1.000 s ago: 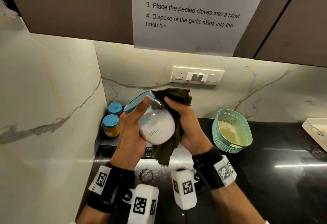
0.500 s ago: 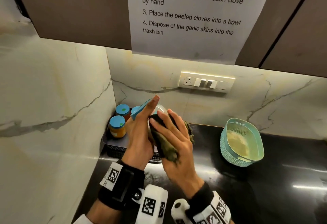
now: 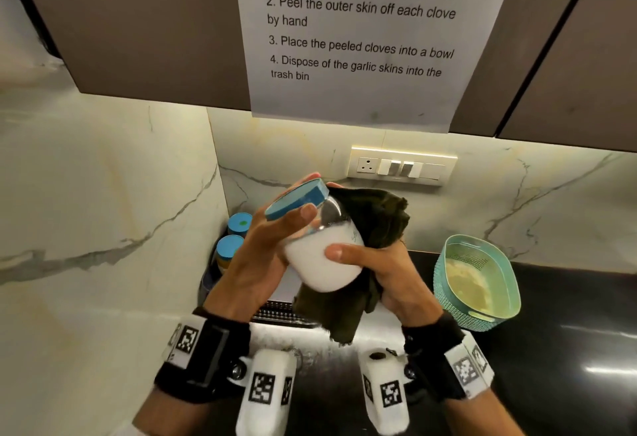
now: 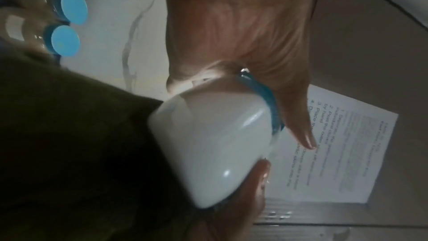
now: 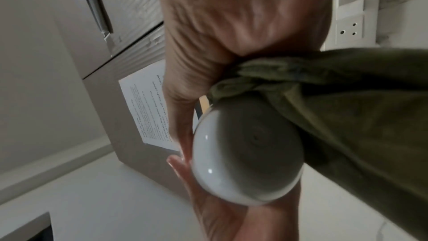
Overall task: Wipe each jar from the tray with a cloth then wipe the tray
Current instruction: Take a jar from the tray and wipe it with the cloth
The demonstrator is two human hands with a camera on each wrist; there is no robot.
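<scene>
In the head view my left hand (image 3: 265, 253) grips a glass salt jar (image 3: 320, 263) near its blue lid (image 3: 296, 199) and holds it tilted above the counter. My right hand (image 3: 389, 273) holds a dark olive cloth (image 3: 375, 218) against the jar's right and back side, its thumb on the white front. The left wrist view shows the jar (image 4: 213, 146) and the cloth (image 4: 81, 153). The right wrist view shows the jar's base (image 5: 247, 153) with the cloth (image 5: 347, 107) beside it. The dark tray (image 3: 286, 313) sits in the back left corner with two blue-lidded jars (image 3: 239, 223) (image 3: 229, 246).
A teal basket (image 3: 448, 301) stands on the black counter to the right. A switch panel (image 3: 401, 167) is on the marble back wall. A printed sheet (image 3: 358, 39) hangs from the cabinets overhead. A marble side wall closes the left.
Half a second ago my right hand and the cloth covered the jar's front. They have slid round to its right and back, so the white body shows again.
</scene>
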